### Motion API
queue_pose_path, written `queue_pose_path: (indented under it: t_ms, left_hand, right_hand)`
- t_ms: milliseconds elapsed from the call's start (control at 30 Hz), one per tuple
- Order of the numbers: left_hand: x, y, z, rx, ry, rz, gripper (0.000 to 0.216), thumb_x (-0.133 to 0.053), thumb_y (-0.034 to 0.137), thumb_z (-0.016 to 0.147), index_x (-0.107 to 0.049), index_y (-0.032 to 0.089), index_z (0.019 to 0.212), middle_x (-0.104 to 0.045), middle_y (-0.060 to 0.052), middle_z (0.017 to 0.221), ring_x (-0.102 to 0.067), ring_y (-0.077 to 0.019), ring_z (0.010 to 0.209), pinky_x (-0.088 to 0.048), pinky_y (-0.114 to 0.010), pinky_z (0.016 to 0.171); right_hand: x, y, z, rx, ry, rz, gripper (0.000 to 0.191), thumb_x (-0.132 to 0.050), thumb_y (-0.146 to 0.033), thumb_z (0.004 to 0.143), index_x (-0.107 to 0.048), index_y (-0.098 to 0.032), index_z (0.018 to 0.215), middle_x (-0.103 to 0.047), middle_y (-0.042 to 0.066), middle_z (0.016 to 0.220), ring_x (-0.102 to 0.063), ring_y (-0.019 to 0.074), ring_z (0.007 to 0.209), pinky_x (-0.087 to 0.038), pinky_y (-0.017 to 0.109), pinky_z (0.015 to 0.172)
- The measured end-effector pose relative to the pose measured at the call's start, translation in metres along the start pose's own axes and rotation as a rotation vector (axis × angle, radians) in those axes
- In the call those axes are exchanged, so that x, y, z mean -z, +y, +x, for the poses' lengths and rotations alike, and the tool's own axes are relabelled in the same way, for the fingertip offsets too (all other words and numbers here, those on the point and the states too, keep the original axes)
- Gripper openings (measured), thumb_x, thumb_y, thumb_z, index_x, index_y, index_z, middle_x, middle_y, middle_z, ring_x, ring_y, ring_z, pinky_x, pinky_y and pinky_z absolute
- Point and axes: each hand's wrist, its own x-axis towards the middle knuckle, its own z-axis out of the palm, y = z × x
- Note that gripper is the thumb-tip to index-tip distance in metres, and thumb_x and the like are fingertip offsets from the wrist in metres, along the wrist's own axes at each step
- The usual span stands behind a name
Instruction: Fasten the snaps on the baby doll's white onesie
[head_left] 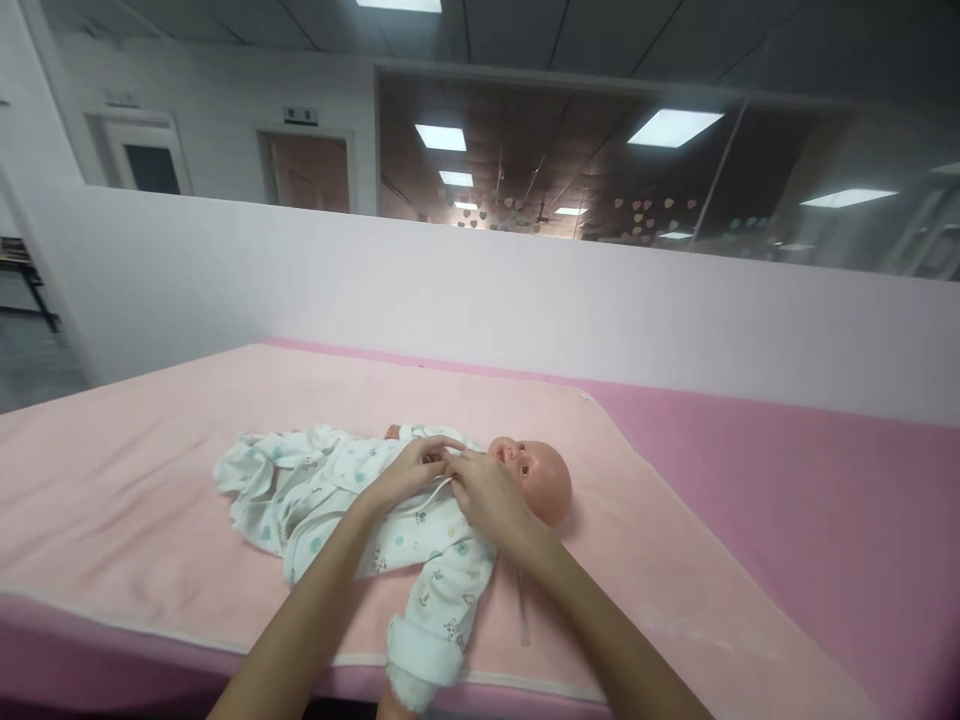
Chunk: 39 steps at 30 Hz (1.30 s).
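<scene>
Pale pink blanket (pixel 150 520) covered the counter (pixel 825 500) to its near edge, where one white sleeve (pixel 442 600) overhung; bare room lay left and right. Just beyond, the doll (pixel 544 480) lay face up, long axis along that edge, head right. Left hand (pixel 409 470) and right hand (pixel 487 495), grips narrow, pinched a white tie (pixel 437 488) at its chest. A white partition (pixel 450 290) stood behind.

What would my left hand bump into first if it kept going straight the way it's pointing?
Probably your right hand, which seems to touch the left hand over the chest of the doll's white garment. The doll's head lies just beyond. Depth is unclear.
</scene>
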Motion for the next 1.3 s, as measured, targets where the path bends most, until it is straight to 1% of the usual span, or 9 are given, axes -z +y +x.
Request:
queue_pose_path:
  t_ms: [200,300,400,567,800,933,1000,1100,1300]
  left_hand:
    - [0.002,-0.001,0.002,0.095,-0.017,-0.179,0.047,-0.058,0.022,0.066,-0.054,0.016,0.113,-0.062,-0.002,0.074,-0.057,-0.0149,0.074,-0.042,-0.026,0.070]
    - [0.004,0.005,-0.001,0.123,0.008,-0.169,0.043,-0.060,0.025,0.066,-0.056,0.017,0.108,-0.064,-0.002,0.075,-0.058,-0.0169,0.079,-0.041,-0.029,0.077]
    - [0.005,0.011,-0.005,0.143,0.012,-0.123,0.035,-0.062,0.028,0.065,-0.060,0.017,0.099,-0.065,-0.002,0.076,-0.059,-0.0179,0.081,-0.040,-0.032,0.082]
    - [0.005,0.010,-0.005,0.152,-0.016,-0.172,0.031,-0.065,0.031,0.064,-0.061,0.017,0.092,-0.065,-0.001,0.074,-0.059,-0.0168,0.076,-0.041,-0.029,0.076]
    - [0.007,0.006,-0.004,0.149,-0.062,-0.208,0.035,-0.063,0.033,0.067,-0.058,0.017,0.098,-0.062,-0.002,0.078,-0.057,-0.0162,0.076,-0.042,-0.026,0.070]
    - [0.011,0.011,-0.008,0.078,-0.199,-0.133,0.039,-0.061,0.033,0.071,-0.056,0.019,0.107,-0.061,-0.003,0.087,-0.054,-0.0149,0.082,-0.040,-0.024,0.072]
    - [0.012,0.011,-0.009,0.056,-0.241,-0.069,0.045,-0.065,0.029,0.068,-0.055,0.020,0.110,-0.060,-0.002,0.084,-0.052,-0.0127,0.077,-0.039,-0.022,0.068]
    - [0.013,0.007,-0.009,0.075,-0.197,-0.028,0.045,-0.066,0.025,0.066,-0.055,0.020,0.110,-0.060,-0.001,0.080,-0.050,-0.0108,0.071,-0.039,-0.020,0.063]
    - [0.013,0.004,-0.007,0.129,-0.140,-0.098,0.035,-0.066,0.024,0.064,-0.062,0.015,0.098,-0.065,-0.005,0.082,-0.057,-0.0153,0.078,-0.044,-0.025,0.071]
  right_hand:
    - [-0.039,0.007,-0.011,-0.080,0.275,0.133,0.021,-0.038,-0.011,0.080,-0.057,-0.017,0.087,-0.062,0.005,0.078,-0.057,0.0150,0.069,-0.041,0.024,0.059]
    - [-0.054,0.007,-0.015,-0.076,0.367,0.148,0.021,-0.035,-0.013,0.082,-0.054,-0.017,0.090,-0.061,0.005,0.079,-0.057,0.0149,0.067,-0.042,0.025,0.059]
    - [-0.057,0.006,-0.016,-0.081,0.430,0.240,0.018,-0.035,-0.018,0.085,-0.052,-0.017,0.091,-0.061,0.004,0.079,-0.058,0.0142,0.068,-0.045,0.024,0.060]
    - [-0.056,0.004,-0.017,-0.078,0.490,0.321,0.018,-0.034,-0.023,0.088,-0.051,-0.018,0.091,-0.061,0.004,0.079,-0.059,0.0144,0.070,-0.047,0.025,0.062]
    - [-0.059,0.004,-0.018,-0.090,0.542,0.378,0.023,-0.035,-0.022,0.088,-0.053,-0.018,0.101,-0.063,0.005,0.090,-0.060,0.0156,0.081,-0.048,0.027,0.069]
    - [-0.059,0.005,-0.018,-0.111,0.519,0.402,0.024,-0.035,-0.021,0.088,-0.055,-0.019,0.101,-0.063,0.005,0.091,-0.059,0.0156,0.083,-0.047,0.027,0.072]
    - [-0.058,0.005,-0.018,-0.107,0.514,0.422,0.024,-0.036,-0.020,0.087,-0.056,-0.019,0.100,-0.062,0.005,0.090,-0.058,0.0152,0.084,-0.046,0.027,0.073]
    - [-0.058,0.005,-0.018,-0.093,0.539,0.458,0.023,-0.037,-0.019,0.087,-0.058,-0.019,0.097,-0.061,0.005,0.088,-0.057,0.0145,0.084,-0.046,0.026,0.074]
    - [-0.059,0.004,-0.020,-0.100,0.558,0.489,0.022,-0.037,-0.021,0.088,-0.058,-0.019,0.093,-0.060,0.005,0.085,-0.056,0.0143,0.082,-0.045,0.027,0.074]
